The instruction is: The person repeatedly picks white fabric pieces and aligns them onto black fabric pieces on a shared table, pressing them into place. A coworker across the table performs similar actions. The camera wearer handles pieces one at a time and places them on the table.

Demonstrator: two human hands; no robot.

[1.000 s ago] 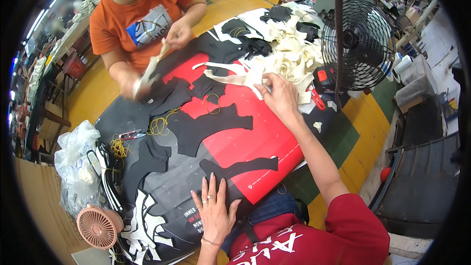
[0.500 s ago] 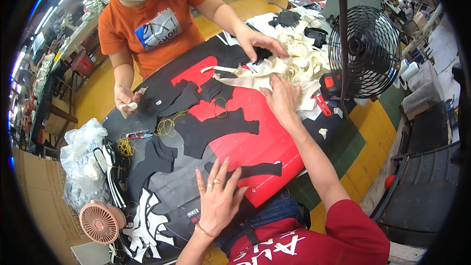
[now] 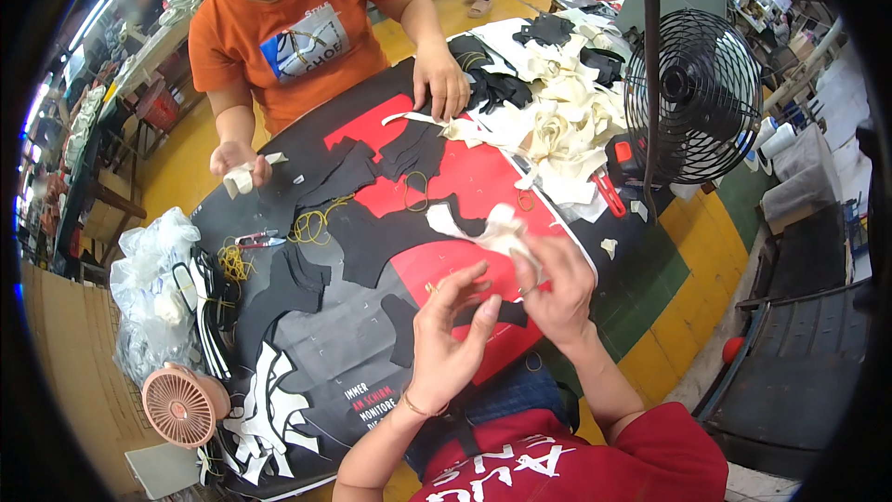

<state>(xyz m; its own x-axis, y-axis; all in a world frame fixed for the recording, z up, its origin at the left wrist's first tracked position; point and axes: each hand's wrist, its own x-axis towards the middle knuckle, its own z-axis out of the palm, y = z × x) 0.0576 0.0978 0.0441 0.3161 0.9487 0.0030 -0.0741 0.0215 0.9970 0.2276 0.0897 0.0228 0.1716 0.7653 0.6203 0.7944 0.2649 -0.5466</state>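
Cream fabric piece (image 3: 503, 231), blurred, over the red-and-black table cover (image 3: 344, 321) | my right hand (image 3: 563, 288) pinches its near end, fingertips hard to make out | my left hand (image 3: 444, 339) half-curled, empty | clear plastic bag (image 3: 149, 265): pale contents, indistinct through creases

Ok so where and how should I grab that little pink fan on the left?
Probably by the rounded casing behind the grille of the pink fan, with your left hand coming from above and the right, over the white pieces. The grille faces the camera, while the casing curves away behind it, exposed on the right.
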